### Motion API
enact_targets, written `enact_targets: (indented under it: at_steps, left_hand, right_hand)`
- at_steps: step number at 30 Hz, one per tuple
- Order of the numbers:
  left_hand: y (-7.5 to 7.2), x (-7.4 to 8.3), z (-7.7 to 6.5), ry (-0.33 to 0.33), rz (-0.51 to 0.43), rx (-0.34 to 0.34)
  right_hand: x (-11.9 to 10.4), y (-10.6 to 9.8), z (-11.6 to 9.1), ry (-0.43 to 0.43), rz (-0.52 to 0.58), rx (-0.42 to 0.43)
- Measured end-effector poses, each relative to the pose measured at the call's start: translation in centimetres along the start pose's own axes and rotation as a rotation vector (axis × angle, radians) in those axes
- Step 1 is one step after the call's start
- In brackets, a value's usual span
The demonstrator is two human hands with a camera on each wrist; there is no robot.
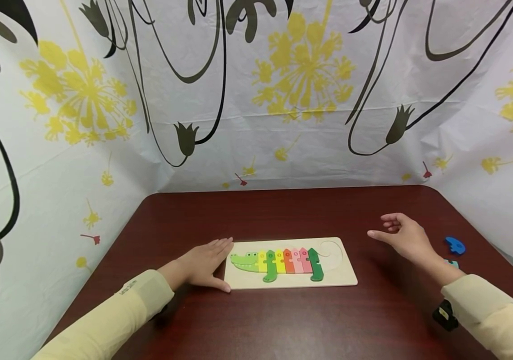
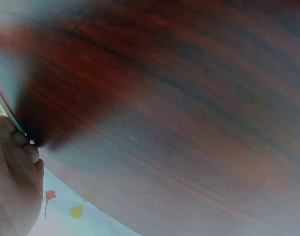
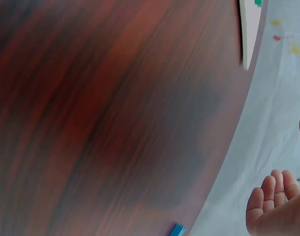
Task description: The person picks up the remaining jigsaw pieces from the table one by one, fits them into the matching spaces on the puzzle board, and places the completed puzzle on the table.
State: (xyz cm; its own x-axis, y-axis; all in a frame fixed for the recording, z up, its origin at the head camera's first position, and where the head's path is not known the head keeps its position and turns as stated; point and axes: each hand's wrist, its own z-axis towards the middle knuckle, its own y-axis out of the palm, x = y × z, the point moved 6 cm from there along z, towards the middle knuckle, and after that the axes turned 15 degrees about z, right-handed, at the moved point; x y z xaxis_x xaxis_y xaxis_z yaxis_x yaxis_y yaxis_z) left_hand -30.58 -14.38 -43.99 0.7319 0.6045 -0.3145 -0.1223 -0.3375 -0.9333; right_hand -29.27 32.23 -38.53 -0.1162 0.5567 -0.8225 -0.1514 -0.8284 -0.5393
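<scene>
A pale wooden puzzle board (image 1: 339,280) lies flat on the table, carrying a crocodile of coloured pieces (image 1: 279,261) in green, yellow, orange and pink. At its right end a thin curled outline shows on bare wood. My left hand (image 1: 207,262) rests against the board's left end, fingers at the upper corner and thumb by the lower one. To the right of the board, my right hand (image 1: 407,239) is raised over the table with loosely bent fingers and nothing in its grasp. Its bent fingers (image 3: 269,191) also show in the right wrist view.
Beyond my right hand lies a curved blue piece (image 1: 455,245). A teal piece (image 1: 452,263) sits close to it, partly hidden by my right forearm. The dark red-brown table (image 1: 283,325) has patterned white cloth (image 1: 238,100) hanging behind it and at both sides.
</scene>
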Motion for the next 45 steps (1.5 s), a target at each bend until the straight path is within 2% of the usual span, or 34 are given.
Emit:
enact_targets:
  at_steps: [11,27,39,45]
  left_hand:
    - [0.1,0.0,0.1,-0.003,-0.003,-0.008]
    - [-0.1,0.0,0.1,0.007,0.001,-0.008]
    - [0.1,0.0,0.1,0.001,0.001,-0.013]
    - [0.1,0.0,0.1,0.000,-0.008,-0.012]
  right_hand:
    - [2.4,-2.8,0.9,0.002,-0.002,0.012]
    - [5.4,-5.9,1.4,0.030,-0.061,0.004]
    - [7.6,-7.5,2.0,0.030,-0.091,-0.032]
    - [8.8,-7.9,2.4,0.004,-0.132,-0.059]
